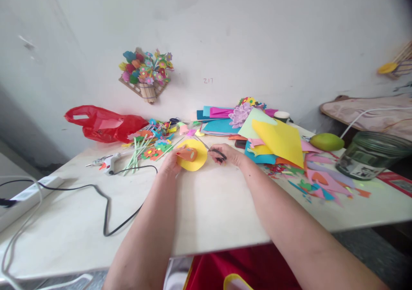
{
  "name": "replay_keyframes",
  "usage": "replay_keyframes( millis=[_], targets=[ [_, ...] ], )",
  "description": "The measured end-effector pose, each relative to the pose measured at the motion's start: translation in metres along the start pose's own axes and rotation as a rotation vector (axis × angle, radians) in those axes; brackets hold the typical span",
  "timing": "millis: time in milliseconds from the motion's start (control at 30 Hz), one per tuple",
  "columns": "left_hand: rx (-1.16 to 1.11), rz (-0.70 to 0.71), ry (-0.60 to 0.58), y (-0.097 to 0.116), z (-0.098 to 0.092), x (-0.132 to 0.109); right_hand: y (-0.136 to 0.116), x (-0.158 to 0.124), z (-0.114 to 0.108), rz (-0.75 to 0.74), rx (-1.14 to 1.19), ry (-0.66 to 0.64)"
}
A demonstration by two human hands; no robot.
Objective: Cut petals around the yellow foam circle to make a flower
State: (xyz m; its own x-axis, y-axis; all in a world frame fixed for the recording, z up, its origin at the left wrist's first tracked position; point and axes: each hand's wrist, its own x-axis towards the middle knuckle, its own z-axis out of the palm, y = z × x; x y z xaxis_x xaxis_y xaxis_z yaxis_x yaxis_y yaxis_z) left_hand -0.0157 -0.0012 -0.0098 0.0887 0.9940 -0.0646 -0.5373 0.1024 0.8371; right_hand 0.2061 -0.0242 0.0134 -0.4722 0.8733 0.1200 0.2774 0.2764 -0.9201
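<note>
In the middle of the table, my left hand (171, 164) grips the left edge of a rounded yellow craft sheet (201, 156). An orange piece (188, 154) lies over the sheet, partly under my left fingers; whether it is fixed there I cannot tell. My right hand (227, 152) is closed round the black handles of a pair of scissors (219, 154). The blades point up and left, at the sheet's upper right edge. Whether they touch the sheet is too small to tell.
On the left are a glue gun (111, 164) with a black cord, a power strip (30, 197), pale green strips (139, 150) and a red plastic bag (107, 124). To the right lie coloured sheets (280, 139), scraps (325, 182), a green fruit (327, 141) and a glass jar (367, 154).
</note>
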Motion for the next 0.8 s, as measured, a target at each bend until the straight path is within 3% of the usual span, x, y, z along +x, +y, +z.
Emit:
replay_keyframes(
  millis=[367, 567, 800],
  targets=[
    [0.039, 0.005, 0.043, 0.001, 0.005, -0.002, 0.007, 0.005, 0.001, 0.032, 0.075, 0.002],
    [0.028, -0.013, 0.056, 0.004, 0.008, -0.005, 0.018, 0.011, -0.002, -0.031, 0.183, -0.010],
    [0.004, -0.017, 0.035, 0.005, 0.007, -0.006, 0.017, 0.012, -0.002, -0.008, 0.161, 0.057]
  ],
)
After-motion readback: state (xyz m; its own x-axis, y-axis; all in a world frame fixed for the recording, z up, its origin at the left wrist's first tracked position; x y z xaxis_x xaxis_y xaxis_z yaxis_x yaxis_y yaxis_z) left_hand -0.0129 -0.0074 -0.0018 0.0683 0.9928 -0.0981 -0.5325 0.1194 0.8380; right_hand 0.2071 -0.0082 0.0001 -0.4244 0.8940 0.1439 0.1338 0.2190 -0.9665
